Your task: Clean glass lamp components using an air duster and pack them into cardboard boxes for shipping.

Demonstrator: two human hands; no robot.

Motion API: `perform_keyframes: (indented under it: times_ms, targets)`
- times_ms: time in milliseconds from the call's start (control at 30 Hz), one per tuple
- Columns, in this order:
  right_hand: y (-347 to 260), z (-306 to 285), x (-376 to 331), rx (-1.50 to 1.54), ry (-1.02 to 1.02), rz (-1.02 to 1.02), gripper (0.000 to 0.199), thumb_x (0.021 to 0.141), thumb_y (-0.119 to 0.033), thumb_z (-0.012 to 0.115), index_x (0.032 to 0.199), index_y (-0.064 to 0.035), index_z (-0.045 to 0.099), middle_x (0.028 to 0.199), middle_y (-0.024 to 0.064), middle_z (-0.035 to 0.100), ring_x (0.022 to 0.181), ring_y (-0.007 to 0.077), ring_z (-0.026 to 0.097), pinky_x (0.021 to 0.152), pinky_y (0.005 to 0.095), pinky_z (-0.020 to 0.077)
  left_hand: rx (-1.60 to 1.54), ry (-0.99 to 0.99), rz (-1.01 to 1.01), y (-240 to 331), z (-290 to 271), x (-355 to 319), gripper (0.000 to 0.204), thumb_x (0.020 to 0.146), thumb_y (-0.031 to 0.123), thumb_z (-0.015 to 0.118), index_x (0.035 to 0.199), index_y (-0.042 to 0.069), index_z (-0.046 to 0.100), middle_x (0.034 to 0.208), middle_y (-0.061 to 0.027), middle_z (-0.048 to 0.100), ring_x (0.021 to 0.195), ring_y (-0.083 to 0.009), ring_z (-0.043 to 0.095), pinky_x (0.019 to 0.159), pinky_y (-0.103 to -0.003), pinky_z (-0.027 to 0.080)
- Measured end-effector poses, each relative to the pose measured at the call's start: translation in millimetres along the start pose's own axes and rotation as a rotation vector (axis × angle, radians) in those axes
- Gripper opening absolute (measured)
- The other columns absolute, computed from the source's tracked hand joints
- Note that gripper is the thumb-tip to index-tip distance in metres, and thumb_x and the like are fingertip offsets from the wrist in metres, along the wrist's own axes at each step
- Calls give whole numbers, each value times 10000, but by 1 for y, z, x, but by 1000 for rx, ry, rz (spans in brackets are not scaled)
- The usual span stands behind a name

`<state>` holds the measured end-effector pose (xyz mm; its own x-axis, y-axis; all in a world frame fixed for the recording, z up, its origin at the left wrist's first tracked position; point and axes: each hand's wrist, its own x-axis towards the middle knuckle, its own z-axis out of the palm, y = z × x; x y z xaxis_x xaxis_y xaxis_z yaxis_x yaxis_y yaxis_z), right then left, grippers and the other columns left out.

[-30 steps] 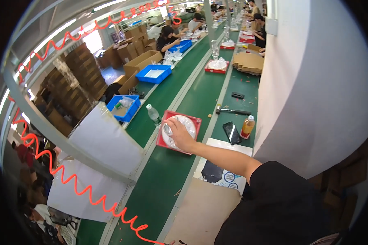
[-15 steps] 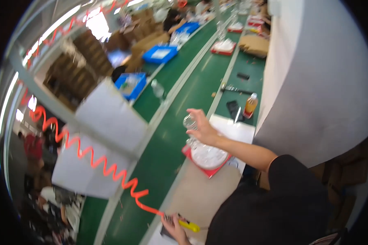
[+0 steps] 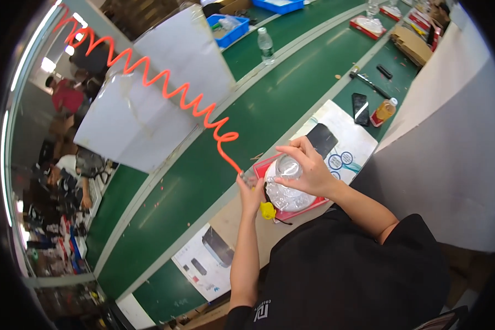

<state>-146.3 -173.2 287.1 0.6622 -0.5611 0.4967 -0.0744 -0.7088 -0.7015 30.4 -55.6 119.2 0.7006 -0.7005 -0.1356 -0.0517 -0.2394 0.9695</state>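
My left hand (image 3: 250, 195) is closed round an air blow gun (image 3: 268, 210) with a yellow body and thin dark nozzle, at the near left of a red tray (image 3: 262, 166). An orange coiled hose (image 3: 225, 135) runs from it to the upper left. My right hand (image 3: 315, 175) grips a clear round cup-like piece (image 3: 287, 168) between thumb and fingers. Below that piece, a white round base (image 3: 302, 201) with clear, shiny plastic on top sits in the tray. The right hand hides part of the base.
Beyond the tray lie a phone (image 3: 360, 109), a drink bottle (image 3: 384, 112), a hammer (image 3: 370, 83) and a small black object (image 3: 384, 71). Across the green conveyor (image 3: 291, 91) stand a clear bottle (image 3: 266, 46), a blue bin (image 3: 231, 34) and white boards (image 3: 140, 121). Other people work at the left.
My left hand has brought the blow gun up beside the tray. My right hand still holds the clear piece, now lower over the base. The whole view has turned and shifted.
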Motion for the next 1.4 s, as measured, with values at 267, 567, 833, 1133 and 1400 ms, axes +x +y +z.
perform_keyframes:
  times_ms: [267,567,833,1133,1400]
  targets:
    - [-7,6,-13,113,4,-86,591,670,-184,836,1158,-57,530,1182,136,511,1058,280,563,854,352,496,406,101,53,-13,1,4,785,681,237,804,1300,37,365,1044,-142,557,793,-253,577,698,-376,479]
    - [40,10,25,489,-228,-12,700,715,-32,785,1267,-65,356,1081,104,582,1010,202,607,910,335,480,-19,167,-23,19,-40,-10,308,966,153,444,1237,9,425,948,-99,609,636,-133,557,603,-264,443]
    - [65,-12,71,220,-168,-64,891,660,-167,849,1373,-68,324,1268,121,538,1208,255,504,1021,372,408,-294,70,171,104,-45,-39,255,985,108,432,1212,-8,411,959,-133,601,763,-209,651,705,-306,510]
    - [-27,2,-24,377,-387,37,865,696,-234,841,1380,-37,349,1372,152,418,1260,290,440,1048,371,357,-299,-224,349,184,-23,-86,251,919,14,512,1161,-25,461,975,-138,621,847,-234,656,753,-325,515]
    - [-14,-53,-6,544,-165,219,823,783,-15,634,1488,-64,211,1159,84,505,1079,155,498,989,316,383,169,-315,938,214,1,-35,412,806,-16,621,1211,7,545,1222,-171,580,1148,-318,545,969,-398,409]
